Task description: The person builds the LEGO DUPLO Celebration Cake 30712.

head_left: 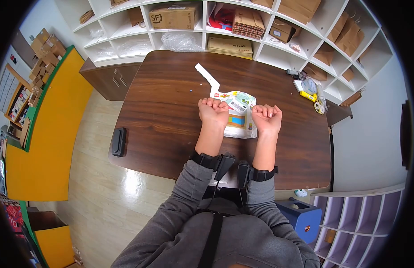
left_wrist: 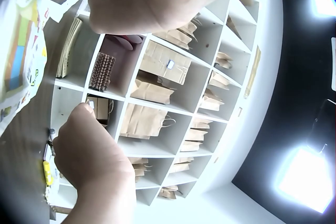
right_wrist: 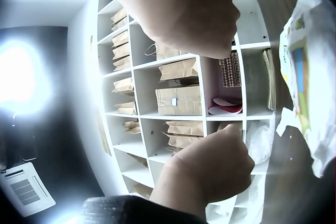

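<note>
A white plastic packet (head_left: 239,99) with a coloured print, a red logo and a barcode label lies on the dark wooden table (head_left: 162,107). From its far left corner a white strip (head_left: 206,76) sticks out toward the shelves. My left hand (head_left: 213,112) is over the packet's left edge, palm up with the fingers curled in and nothing held. On the right side of the packet my right hand (head_left: 267,119) is turned palm up too, fingers curled and holding nothing. Both wrist views show the two fists raised beside the packet (right_wrist: 310,77).
A black case (head_left: 119,142) lies at the table's left edge. Toward the back right are a yellow item (head_left: 308,96), a tape roll (head_left: 320,107) and other small things. White shelves (head_left: 202,18) with boxes and paper bags stand behind. A blue bin (head_left: 301,223) is at the lower right.
</note>
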Demonstrator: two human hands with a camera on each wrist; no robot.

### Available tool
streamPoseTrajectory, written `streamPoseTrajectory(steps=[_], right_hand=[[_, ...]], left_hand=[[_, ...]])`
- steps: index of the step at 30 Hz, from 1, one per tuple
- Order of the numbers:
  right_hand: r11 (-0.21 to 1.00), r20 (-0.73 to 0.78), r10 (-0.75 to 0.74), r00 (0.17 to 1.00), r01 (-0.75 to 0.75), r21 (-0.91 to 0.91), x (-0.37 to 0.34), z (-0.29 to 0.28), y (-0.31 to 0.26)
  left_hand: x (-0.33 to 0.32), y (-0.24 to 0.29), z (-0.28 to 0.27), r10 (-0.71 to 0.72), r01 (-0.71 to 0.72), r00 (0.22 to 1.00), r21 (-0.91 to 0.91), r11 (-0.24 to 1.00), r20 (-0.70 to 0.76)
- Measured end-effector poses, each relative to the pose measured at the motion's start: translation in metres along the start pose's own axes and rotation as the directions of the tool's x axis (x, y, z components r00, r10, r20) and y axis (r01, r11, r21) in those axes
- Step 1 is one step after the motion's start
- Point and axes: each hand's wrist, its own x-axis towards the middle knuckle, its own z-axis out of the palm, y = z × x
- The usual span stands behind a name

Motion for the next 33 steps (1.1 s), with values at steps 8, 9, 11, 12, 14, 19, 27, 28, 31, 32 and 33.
streamPoseTrajectory(steps=[8,9,11,12,14,19,27,28,31,32,33], right_hand=[[1.0,0.001,-0.004,1.0,0.004,-0.025,-0.003,0.0019,0.0062],[1.0,0.0,-0.005,1.0,0.005,-0.024,-0.0031,0.0016,0.0067],[1.0,0.0,0.018,1.0,-0.018,-0.012,-0.0028,0.0014,0.0068],[1.0,0.0,0.017,1.0,-0.017,-0.011,-0.0027,0.0013,0.0066],[1.0,-0.002,0.001,1.0,-0.001,-0.01,-0.0025,0.0024,0.0065],[1.0,0.003,-0.007,1.0,0.007,-0.018,-0.0039,0.0032,0.0074],[1.0,0.015,0.01,1.0,-0.01,-0.004,-0.0032,0.0012,0.0086],[1.0,0.012,0.012,1.0,-0.012,-0.002,-0.0033,0.0016,0.0087],[1.0,0.01,0.012,1.0,-0.012,-0.004,-0.004,0.0035,0.0096],[1.0,0.009,0.011,1.0,-0.011,-0.01,-0.004,0.004,0.0097],[1.0,0.008,0.012,1.0,-0.012,-0.01,-0.0035,0.0039,0.0096]], left_hand=[[-0.0024,-0.0006,0.0019,0.009,-0.009,1.0,-0.006,1.0,-0.01],[-0.0033,-0.0005,0.0027,0.008,-0.008,1.0,-0.005,1.0,-0.01],[-0.0029,0.0004,0.0031,0.007,-0.007,1.0,-0.018,1.0,-0.01],[-0.003,0.001,0.0029,0.006,-0.006,1.0,-0.016,1.0,-0.011],[-0.0007,0.0026,0.0013,0.012,-0.012,1.0,-0.004,1.0,0.015],[0.004,0.0022,-0.0021,0.009,-0.01,1.0,0.009,1.0,0.024],[0.0055,0.0045,-0.0033,0.005,-0.006,1.0,0.02,1.0,0.025],[0.0046,0.0045,-0.0028,0.007,-0.007,1.0,0.017,1.0,0.024],[0.0025,0.0034,-0.0011,0.01,-0.011,1.0,0.016,1.0,0.027],[0.0021,0.0028,-0.0008,0.012,-0.012,0.999,0.019,1.0,0.032],[0.0017,0.0022,-0.0004,0.013,-0.014,0.999,0.019,1.0,0.031]])
